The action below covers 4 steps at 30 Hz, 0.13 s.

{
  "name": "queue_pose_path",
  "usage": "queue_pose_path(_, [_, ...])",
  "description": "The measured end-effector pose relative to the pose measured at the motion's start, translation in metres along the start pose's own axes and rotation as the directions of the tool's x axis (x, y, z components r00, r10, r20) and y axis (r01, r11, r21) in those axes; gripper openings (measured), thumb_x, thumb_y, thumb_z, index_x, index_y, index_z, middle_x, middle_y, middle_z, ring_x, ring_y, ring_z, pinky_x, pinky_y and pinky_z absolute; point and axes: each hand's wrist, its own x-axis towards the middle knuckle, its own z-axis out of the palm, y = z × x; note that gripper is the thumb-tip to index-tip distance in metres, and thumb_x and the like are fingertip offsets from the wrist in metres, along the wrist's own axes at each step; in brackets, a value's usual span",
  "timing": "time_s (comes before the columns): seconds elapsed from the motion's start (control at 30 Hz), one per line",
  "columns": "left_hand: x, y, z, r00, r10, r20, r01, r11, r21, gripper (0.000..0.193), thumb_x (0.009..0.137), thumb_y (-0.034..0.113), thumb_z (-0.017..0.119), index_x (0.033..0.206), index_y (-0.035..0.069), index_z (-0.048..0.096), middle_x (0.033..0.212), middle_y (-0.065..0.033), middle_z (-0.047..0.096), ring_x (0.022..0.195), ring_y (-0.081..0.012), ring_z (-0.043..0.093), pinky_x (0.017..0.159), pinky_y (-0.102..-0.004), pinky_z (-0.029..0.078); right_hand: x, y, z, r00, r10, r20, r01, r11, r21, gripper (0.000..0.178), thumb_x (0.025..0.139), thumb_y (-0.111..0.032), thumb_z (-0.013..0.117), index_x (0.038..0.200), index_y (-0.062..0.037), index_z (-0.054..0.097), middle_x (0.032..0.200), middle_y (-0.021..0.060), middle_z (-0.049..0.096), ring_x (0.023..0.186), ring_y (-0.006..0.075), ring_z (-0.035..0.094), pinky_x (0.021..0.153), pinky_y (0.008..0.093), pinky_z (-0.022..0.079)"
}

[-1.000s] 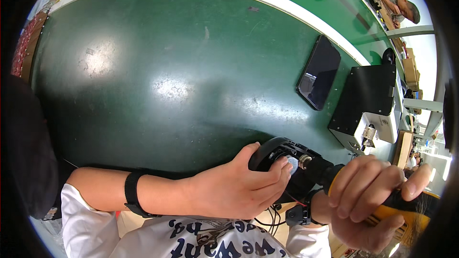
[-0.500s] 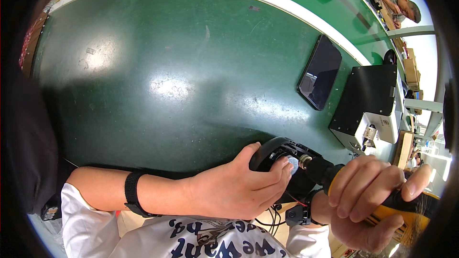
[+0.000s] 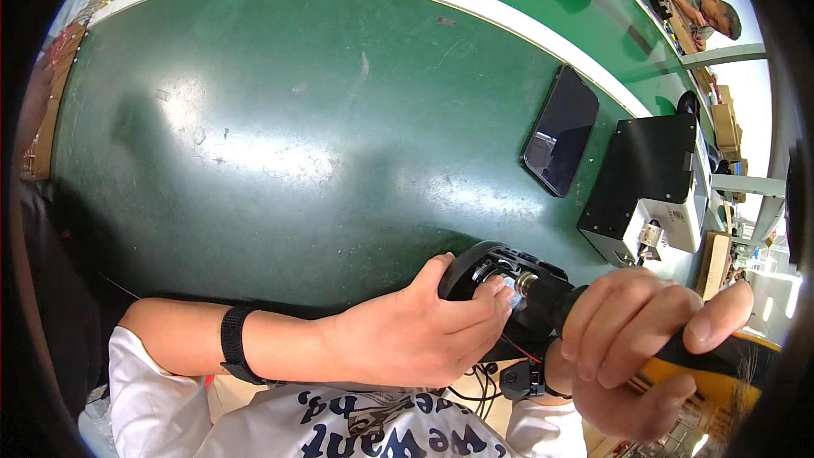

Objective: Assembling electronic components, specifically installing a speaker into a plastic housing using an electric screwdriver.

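Observation:
My left hand [image 3: 415, 322] grips a black curved plastic housing [image 3: 462, 278] close to my body, at the table's near edge. Its thumb lies along the outer curve and the fingers reach into the hollow side, next to a small pale disc-like piece that is partly hidden. My right hand [image 3: 632, 335] is wrapped round a yellow and black power screwdriver [image 3: 555, 301], held nearly level. The tool's metal nose points left into the housing beside my left fingertips. Whether its bit touches a screw cannot be made out.
A dark phone [image 3: 561, 131] lies on the green table [image 3: 280, 59], far right of my hands. Beside it stands a black and white boxy machine [image 3: 640, 178]. Cables [image 3: 482, 383] hang below the housing. Another person [image 3: 699, 4] sits at the far right bench.
The screwdriver and my right hand have shifted slightly left, and its nose sits further into the housing. At the left edge, a dark shape has moved. My left hand keeps its grip.

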Motion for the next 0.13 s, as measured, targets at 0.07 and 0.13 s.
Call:
queue_pose_path(0.07, [-0.0002, 0.0000, 0.0003, 1.000, -0.001, 0.000, 0.001, 1.000, -0.003, 0.028, 0.087, 0.021, 0.064, 0.110, 0.006, 0.071, 0.115, -0.0075, 0.064, 0.122, -0.0220, 0.055, 0.075, -0.0445, 0.056, 0.0009, 0.0001, 0.0001, 1.000, 0.014, 0.006, -0.014, 1.000, 0.006, 0.035, 0.102, -0.029, 0.065, 0.115, -0.0106, 0.039, 0.065, 0.0023, 0.056, 0.047, 0.0126, 0.053, 0.043, 0.0247, 0.046])
queue_pose_path(0.13, [-0.0015, 0.0004, 0.0006, 1.000, -0.006, -0.002, 0.006, 1.000, -0.005, 0.029, 0.087, 0.021, 0.064, 0.110, 0.006, 0.071, 0.116, -0.0075, 0.064, 0.122, -0.0221, 0.055, 0.075, -0.0449, 0.056, 0.0021, -0.0004, 0.0015, 0.999, 0.028, 0.017, -0.028, 1.000, 0.011, 0.035, 0.102, -0.030, 0.065, 0.116, -0.0110, 0.039, 0.065, 0.0022, 0.057, 0.046, 0.0128, 0.053, 0.042, 0.0249, 0.046])
